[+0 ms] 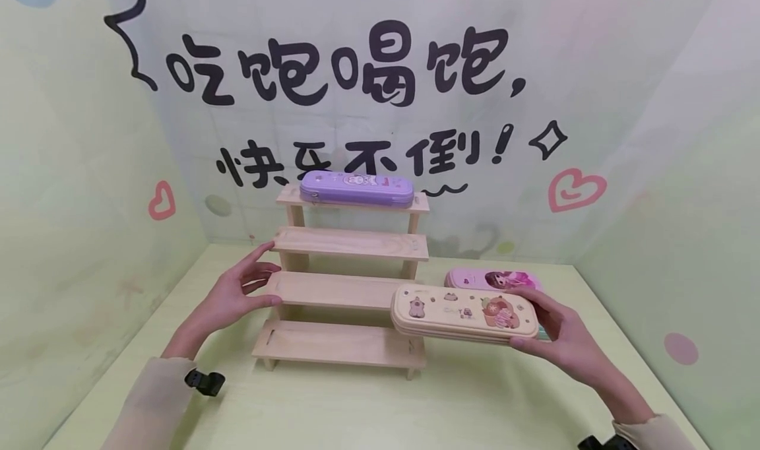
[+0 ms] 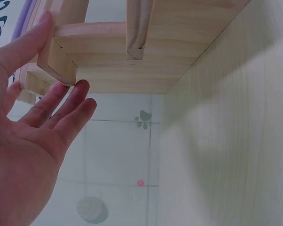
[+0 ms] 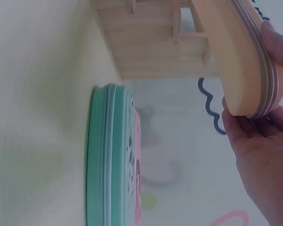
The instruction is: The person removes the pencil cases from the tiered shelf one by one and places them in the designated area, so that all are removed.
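My right hand (image 1: pixel 567 341) grips the right end of a cream pencil case (image 1: pixel 457 311) with cartoon pictures on its lid, thumb on the near side and fingers behind. The case is held up level, its left end overlapping the right end of a stepped wooden shelf (image 1: pixel 338 288) in the head view. At the shelf's left side my left hand (image 1: pixel 231 298) touches the ends of the middle boards with extended fingers and thumb. A purple pencil case (image 1: pixel 356 191) lies on the top board. The three lower boards carry nothing.
On the table (image 1: pixel 332 410), right of the shelf, lie a pink pencil case (image 1: pixel 469 280) and a green pencil case (image 3: pixel 117 155), the latter mostly hidden behind the cream one in the head view. Printed walls (image 1: pixel 671 239) with large lettering enclose the back and both sides.
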